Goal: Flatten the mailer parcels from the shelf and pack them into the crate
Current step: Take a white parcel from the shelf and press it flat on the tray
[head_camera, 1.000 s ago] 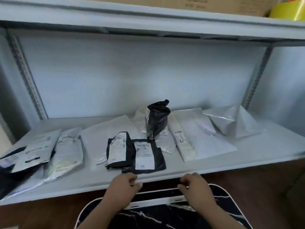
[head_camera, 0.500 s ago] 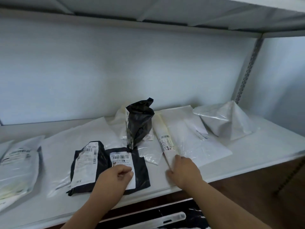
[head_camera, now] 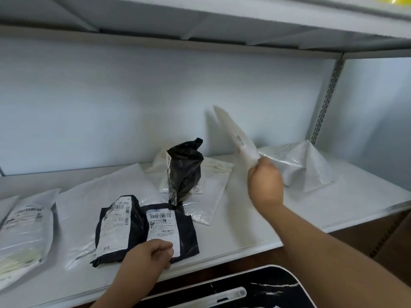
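Mailers coming off the shelf [head_camera: 262,232], one in each hand.
Right hand [head_camera: 265,182] grips the white mailer [head_camera: 239,135] by its lower end, raised above the fist; it looks light, floppy and slick, best held at an edge. Left hand [head_camera: 149,257] pinches the near edge of the flat black mailer [head_camera: 172,225] lying just beyond it.

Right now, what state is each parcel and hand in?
Right hand: grips the rolled white mailer, lifted off the shelf, tilted.
Left hand: fingers curled on the flat black mailer.
Crumpled black bag: upright.
Silver mailer: puffed, untouched.
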